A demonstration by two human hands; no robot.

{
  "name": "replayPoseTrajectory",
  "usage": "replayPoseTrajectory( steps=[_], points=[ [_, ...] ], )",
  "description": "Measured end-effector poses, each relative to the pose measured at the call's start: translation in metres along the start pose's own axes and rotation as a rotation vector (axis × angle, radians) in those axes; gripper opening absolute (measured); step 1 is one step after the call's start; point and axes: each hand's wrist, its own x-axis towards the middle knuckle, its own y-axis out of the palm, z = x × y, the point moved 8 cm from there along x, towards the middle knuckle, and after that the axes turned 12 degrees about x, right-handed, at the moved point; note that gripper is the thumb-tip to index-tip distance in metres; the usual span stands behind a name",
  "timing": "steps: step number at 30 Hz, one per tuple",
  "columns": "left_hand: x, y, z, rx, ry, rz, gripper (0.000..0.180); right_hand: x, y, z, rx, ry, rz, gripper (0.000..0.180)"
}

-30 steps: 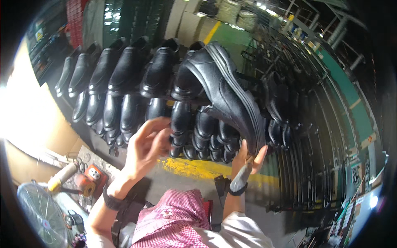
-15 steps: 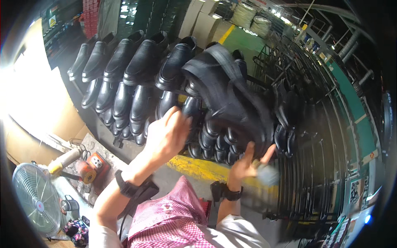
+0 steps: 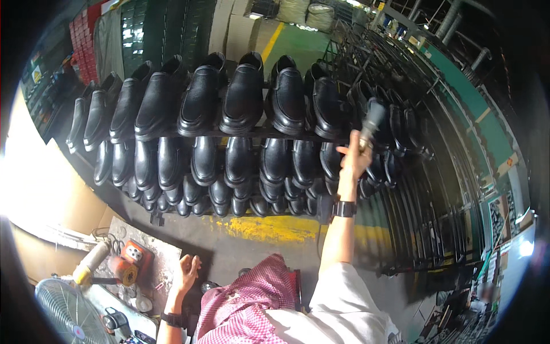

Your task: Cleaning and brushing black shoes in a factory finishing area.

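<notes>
Rows of black slip-on leather shoes stand on a tiered rack in front of me, toes toward me; one upper-row shoe [image 3: 242, 100] is near the middle. My right hand [image 3: 356, 160] reaches out to the rack's right part. Its fingers are closed round a small tool with a grey, translucent-looking cylindrical end [image 3: 373, 117] and a brass-coloured part; its exact kind is unclear. Just beyond that tool are the right-hand shoes [image 3: 396, 129]. My left hand [image 3: 186, 274] is low beside the workbench edge, fingers loosely bent and apart, with nothing visible in it.
At the lower left, a workbench [image 3: 169, 252] carries a red-orange device [image 3: 137, 255] and a cylindrical hand tool [image 3: 94, 259]. A round fan [image 3: 63, 312] stands near it. Black metal racks [image 3: 435, 229] line the right side. Cartons [image 3: 240, 37] stand at the back.
The large blurred black shoe before me is no longer there. My left hand has dropped from the rack to the bench side. My right hand has moved up and forward with the tool. The view has shifted.
</notes>
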Motion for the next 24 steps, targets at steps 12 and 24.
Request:
replayPoseTrajectory(
  steps=[12, 24],
  points=[
    [-0.036, -0.009, 0.102, 0.107, -0.291, 0.064, 0.025, 0.062, -0.077, -0.001, 0.155, 0.31, -0.242, 0.049],
    [-0.041, 0.01, 0.084, 0.055, -0.248, 0.126, 0.029, -0.093, -0.051, -0.019, 0.801, 0.491, 0.445, 0.037]
  ],
)
